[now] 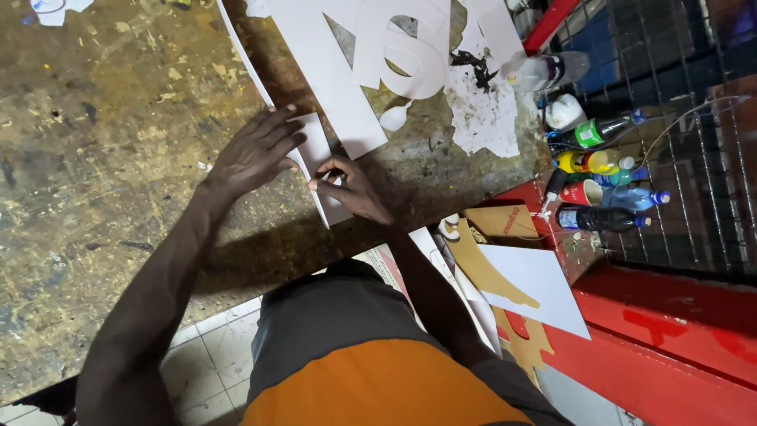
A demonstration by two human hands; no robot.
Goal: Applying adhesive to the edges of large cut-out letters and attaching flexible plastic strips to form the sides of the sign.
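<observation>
Pressing my left hand (256, 150) flat and open on a white strip (315, 154) on the counter (102, 158). My right hand (351, 189) pinches something small; I cannot tell what.

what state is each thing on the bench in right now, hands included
left hand: flat, fingers spread, pressing on the white strip
right hand: fingers pinched at the strip's edge; any tool hidden
white strip: lying flat on the worktable
large white sheet: flat, letter shapes cut out
clear bottle: on its side
dark bottle: on its side, capped
worktable: paint-stained
</observation>
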